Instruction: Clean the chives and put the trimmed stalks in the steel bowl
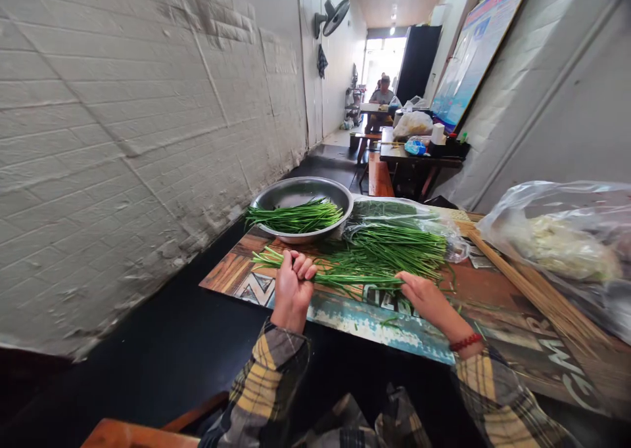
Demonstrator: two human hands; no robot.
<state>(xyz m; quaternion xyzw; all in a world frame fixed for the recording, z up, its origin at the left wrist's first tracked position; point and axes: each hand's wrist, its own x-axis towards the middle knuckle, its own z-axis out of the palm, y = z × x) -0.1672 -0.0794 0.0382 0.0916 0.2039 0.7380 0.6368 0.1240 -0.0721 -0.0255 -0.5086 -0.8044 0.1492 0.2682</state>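
My left hand (294,284) is closed around a small bunch of garlic chives (345,280), whose pale ends stick out to its left. At the other end of the bunch, my right hand (419,291) pinches the green tips, so the stems stretch level between both hands above the table's front edge. Behind them lies a larger pile of chives (399,247), partly on a clear plastic bag (424,215). A metal basin (340,223) at the back left holds more chives (300,216).
Long bamboo skewers (532,290) lie on the wood-patterned table (493,303) at right, beside a plastic bag of pale food (566,244). A white brick-patterned wall (148,139) runs along the left. Farther back, a person (382,93) sits near another table (424,159).
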